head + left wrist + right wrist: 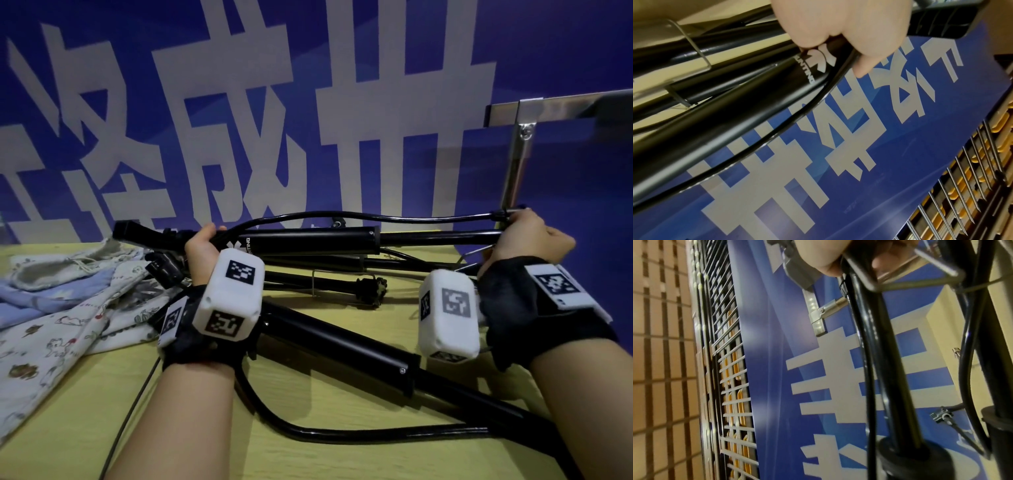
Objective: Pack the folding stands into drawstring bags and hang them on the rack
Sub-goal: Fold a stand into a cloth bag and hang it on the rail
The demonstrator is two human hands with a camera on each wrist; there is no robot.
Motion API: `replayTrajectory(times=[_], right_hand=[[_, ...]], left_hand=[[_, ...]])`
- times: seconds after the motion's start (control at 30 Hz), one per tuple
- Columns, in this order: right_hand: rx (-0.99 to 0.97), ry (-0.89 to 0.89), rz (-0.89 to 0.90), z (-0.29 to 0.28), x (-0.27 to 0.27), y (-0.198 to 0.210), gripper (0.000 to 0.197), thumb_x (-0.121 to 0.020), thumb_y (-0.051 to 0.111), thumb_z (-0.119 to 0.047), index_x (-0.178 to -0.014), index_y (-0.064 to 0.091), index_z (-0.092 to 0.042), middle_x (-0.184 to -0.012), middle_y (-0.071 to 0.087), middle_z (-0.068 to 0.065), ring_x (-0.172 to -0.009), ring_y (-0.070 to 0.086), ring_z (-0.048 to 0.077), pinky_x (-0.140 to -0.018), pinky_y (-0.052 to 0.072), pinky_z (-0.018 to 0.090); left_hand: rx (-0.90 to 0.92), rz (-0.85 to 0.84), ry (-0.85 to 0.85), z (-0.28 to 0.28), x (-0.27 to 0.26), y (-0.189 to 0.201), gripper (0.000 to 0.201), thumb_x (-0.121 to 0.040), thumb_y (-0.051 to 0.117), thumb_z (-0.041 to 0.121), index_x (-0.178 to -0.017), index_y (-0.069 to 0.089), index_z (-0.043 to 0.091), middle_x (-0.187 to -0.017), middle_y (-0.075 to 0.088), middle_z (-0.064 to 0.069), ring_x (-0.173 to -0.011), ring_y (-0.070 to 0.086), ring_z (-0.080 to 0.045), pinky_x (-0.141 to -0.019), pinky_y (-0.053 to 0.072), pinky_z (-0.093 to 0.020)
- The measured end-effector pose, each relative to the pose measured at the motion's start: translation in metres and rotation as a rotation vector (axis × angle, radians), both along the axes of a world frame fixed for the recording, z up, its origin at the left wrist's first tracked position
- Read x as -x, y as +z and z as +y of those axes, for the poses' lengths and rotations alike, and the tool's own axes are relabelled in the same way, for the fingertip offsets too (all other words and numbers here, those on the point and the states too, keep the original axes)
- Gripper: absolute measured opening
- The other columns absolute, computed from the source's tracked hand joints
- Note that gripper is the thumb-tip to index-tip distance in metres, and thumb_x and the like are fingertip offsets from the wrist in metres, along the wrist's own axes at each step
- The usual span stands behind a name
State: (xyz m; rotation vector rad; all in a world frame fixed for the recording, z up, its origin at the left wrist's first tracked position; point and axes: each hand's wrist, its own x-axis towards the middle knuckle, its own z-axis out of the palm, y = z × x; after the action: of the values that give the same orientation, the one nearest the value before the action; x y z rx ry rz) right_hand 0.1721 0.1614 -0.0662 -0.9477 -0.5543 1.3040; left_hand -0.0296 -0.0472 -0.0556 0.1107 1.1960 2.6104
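Note:
A black folding stand (308, 240) is held level above the table at the back. My left hand (202, 245) grips its thick tube by the white logo, fingers (865, 65) curled round the tube and a thin bowed rod. My right hand (527, 236) grips the thin end (859, 293) of the same stand. More folded black stands lie below it, one long one (359, 346) running diagonally toward me. Printed cloth drawstring bags (68, 301) lie heaped at the left. A shiny metal rack (520, 137) stands at the back right.
The yellow-green table (325, 452) carries everything. A blue wall (342, 102) with large white characters stands right behind it. A thin wire clip (339, 284) lies among the stands. Wire shelving with orange items (962, 178) shows past the wall in the wrist views.

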Motion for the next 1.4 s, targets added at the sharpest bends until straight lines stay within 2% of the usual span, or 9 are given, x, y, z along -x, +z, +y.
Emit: replayTrajectory(times=[0.1,0.23,0.4,0.6,0.7,0.87,1.0,1.17,1.4], right_hand=[[-0.075,-0.026,0.012,-0.007,0.003,0.002,0.034,-0.086,0.053,-0.012,-0.074,0.025,-0.027,-0.077,0.042,-0.009,-0.055,0.044,0.006,-0.043,0.034,0.016],[-0.073,-0.027,0.024,-0.01,0.003,0.001,0.024,-0.089,0.051,-0.014,-0.095,0.029,-0.019,-0.076,0.04,-0.01,-0.057,0.044,0.003,-0.045,0.036,0.013],[-0.031,0.022,-0.034,-0.012,0.006,0.003,0.029,-0.083,0.052,-0.021,-0.099,0.027,-0.021,-0.091,0.051,0.001,-0.07,0.052,0.021,-0.067,0.045,0.036],[-0.017,0.074,-0.07,-0.018,0.009,0.003,0.031,-0.085,0.053,-0.018,-0.101,0.027,-0.019,-0.103,0.047,0.005,-0.084,0.056,0.025,-0.08,0.051,0.038],[-0.049,0.115,-0.044,-0.026,0.012,0.003,0.031,-0.088,0.054,-0.014,-0.104,0.027,-0.017,-0.09,0.044,-0.003,-0.088,0.06,0.023,-0.079,0.055,0.033],[-0.046,0.147,-0.08,-0.029,0.016,0.002,0.035,-0.083,0.058,-0.014,-0.103,0.029,-0.016,-0.112,0.05,0.007,-0.093,0.061,0.024,-0.082,0.056,0.038],[-0.045,0.184,-0.084,-0.03,0.019,0.0,0.038,-0.081,0.06,-0.013,-0.103,0.03,-0.016,-0.115,0.049,0.009,-0.095,0.061,0.025,-0.085,0.055,0.043],[-0.075,0.269,-0.091,-0.033,0.023,-0.002,0.036,-0.085,0.056,-0.01,-0.105,0.027,-0.015,-0.085,0.044,0.0,-0.089,0.061,0.025,-0.084,0.055,0.042],[-0.06,0.329,-0.136,-0.036,0.028,-0.003,0.032,-0.087,0.056,-0.011,-0.105,0.029,-0.015,-0.102,0.052,0.009,-0.085,0.062,0.027,-0.072,0.057,0.039]], left_hand=[[0.033,0.001,0.005,0.001,-0.001,0.0,0.031,-0.096,0.044,0.019,-0.065,0.04,0.014,-0.055,0.047,0.001,-0.03,0.045,-0.004,-0.035,0.037,-0.01],[-0.083,-0.05,0.082,0.005,-0.006,0.004,0.032,-0.092,0.049,0.012,-0.061,0.04,0.015,-0.035,0.045,0.006,-0.025,0.043,-0.003,-0.033,0.037,-0.01],[-0.202,-0.149,0.019,0.009,-0.017,0.008,0.029,-0.09,0.049,0.009,-0.063,0.041,0.013,-0.05,0.043,0.002,-0.023,0.038,-0.003,-0.03,0.031,-0.011],[-0.232,-0.121,-0.006,0.014,-0.032,0.014,0.033,-0.092,0.046,0.008,-0.059,0.038,0.013,-0.027,0.037,0.006,-0.02,0.034,-0.004,-0.028,0.026,-0.009],[-0.22,-0.142,-0.003,0.015,-0.034,0.013,0.032,-0.091,0.046,0.009,-0.06,0.039,0.012,-0.031,0.04,0.005,-0.02,0.035,-0.003,-0.028,0.027,-0.009],[-0.196,-0.164,0.009,0.018,-0.037,0.011,0.032,-0.092,0.047,0.013,-0.061,0.038,0.012,-0.061,0.036,0.003,-0.019,0.035,-0.002,-0.029,0.029,-0.009],[-0.174,-0.149,0.005,0.019,-0.036,0.01,0.032,-0.092,0.048,0.014,-0.061,0.039,0.013,-0.062,0.036,0.003,-0.019,0.036,-0.002,-0.029,0.029,-0.009],[-0.162,-0.151,-0.019,0.022,-0.036,0.007,0.034,-0.092,0.047,0.014,-0.06,0.036,0.013,-0.06,0.033,0.002,-0.02,0.035,-0.004,-0.031,0.029,-0.008],[-0.175,-0.138,-0.027,0.025,-0.034,0.005,0.036,-0.092,0.046,0.012,-0.058,0.032,0.015,-0.051,0.033,0.002,-0.021,0.035,-0.006,-0.031,0.031,-0.008]])
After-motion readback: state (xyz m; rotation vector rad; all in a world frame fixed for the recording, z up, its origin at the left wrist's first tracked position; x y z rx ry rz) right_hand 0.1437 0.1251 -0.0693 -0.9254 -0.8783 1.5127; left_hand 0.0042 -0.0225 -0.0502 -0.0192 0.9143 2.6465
